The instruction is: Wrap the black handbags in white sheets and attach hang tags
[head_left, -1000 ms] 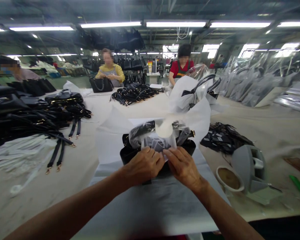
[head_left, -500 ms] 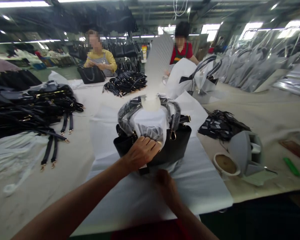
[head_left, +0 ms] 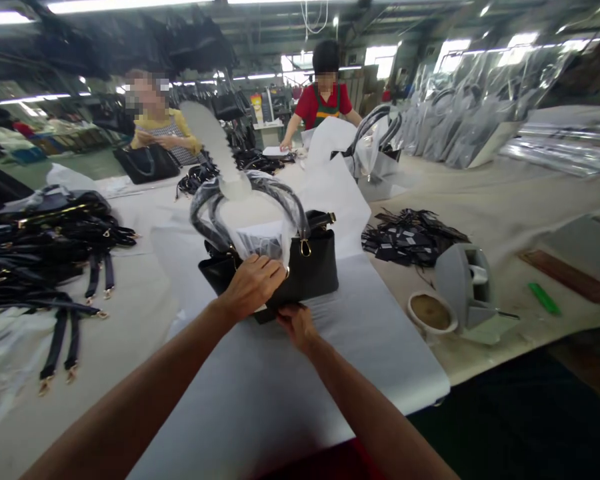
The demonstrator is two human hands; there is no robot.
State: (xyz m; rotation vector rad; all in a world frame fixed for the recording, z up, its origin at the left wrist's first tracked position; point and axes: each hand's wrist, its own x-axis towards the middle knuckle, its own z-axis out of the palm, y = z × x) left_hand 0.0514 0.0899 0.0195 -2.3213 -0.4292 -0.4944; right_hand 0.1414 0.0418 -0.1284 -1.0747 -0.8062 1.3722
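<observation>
A black handbag stands upright on a white paper sheet in front of me. Its two handles are wrapped in clear plastic and joined by a white foam strip that sticks up to the left. White stuffing paper fills its mouth. My left hand is closed over the bag's near top edge, gripping it. My right hand pinches a small black tag at the bag's lower front.
Black straps are heaped at the left. A pile of black tags, a grey tape dispenser, a tape roll and a green pen lie at the right. Two people work across the table, with another wrapped bag near them.
The bag now stands upright with its handles raised. My right hand left the bag's top, dropped low and came back to the tag at its front. My left hand stayed on the top edge.
</observation>
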